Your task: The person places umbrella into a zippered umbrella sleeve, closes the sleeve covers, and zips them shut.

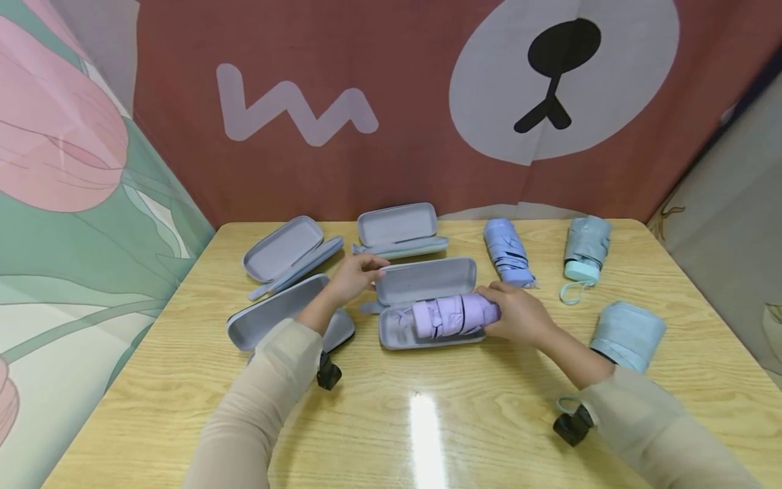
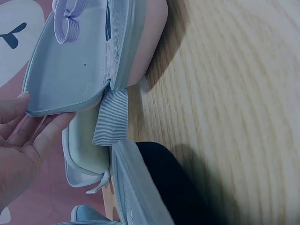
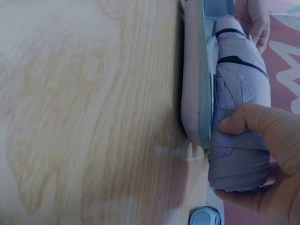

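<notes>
My right hand point(image 1: 519, 314) grips one end of a folded purple umbrella point(image 1: 449, 316), thumb on one side and fingers round the other in the right wrist view. The umbrella lies lengthwise over the lower half of an open grey-lined case point(image 1: 424, 280), its strap end toward the left; whether it touches the case's bottom I cannot tell. With thumb and fingers, my left hand point(image 2: 21, 150) pinches the corner of that case's raised lid point(image 2: 65, 79). From outside, the case looks pale pink point(image 3: 191, 84).
Open cases stand around: one at back left point(image 1: 287, 248), one at back middle point(image 1: 397, 224), a dark-shelled one point(image 1: 275, 312) under the left forearm. Folded umbrellas lie to the right: a blue one point(image 1: 507, 251), a teal one point(image 1: 586, 244), a light-blue one point(image 1: 629, 333) beside the right forearm.
</notes>
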A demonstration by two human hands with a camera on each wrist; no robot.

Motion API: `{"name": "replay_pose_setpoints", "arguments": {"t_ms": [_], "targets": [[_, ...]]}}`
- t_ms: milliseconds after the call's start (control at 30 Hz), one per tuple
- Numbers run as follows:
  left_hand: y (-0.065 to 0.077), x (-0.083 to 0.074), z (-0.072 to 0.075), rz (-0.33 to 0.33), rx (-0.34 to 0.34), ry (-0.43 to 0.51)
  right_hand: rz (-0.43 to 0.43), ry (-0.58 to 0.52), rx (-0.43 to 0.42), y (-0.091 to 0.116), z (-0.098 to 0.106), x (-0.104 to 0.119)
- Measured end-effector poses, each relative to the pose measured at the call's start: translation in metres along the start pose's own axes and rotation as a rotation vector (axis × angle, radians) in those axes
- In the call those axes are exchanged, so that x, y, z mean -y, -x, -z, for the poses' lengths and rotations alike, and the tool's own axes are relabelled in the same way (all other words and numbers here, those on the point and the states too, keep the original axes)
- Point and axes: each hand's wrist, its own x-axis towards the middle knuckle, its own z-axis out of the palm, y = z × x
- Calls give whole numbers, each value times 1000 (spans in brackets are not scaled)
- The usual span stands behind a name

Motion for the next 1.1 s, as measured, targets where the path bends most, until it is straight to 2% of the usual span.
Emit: {"name": "replay_pose_setpoints", "arguments": {"t_ms": [600,1100], "targets": [[1,-1,-3,-8,-17,-17,-30,-17,50,-4,-6,10],[2,-2,-2,6,-8,-49,-27,84,84,-9,-3,22]]}}
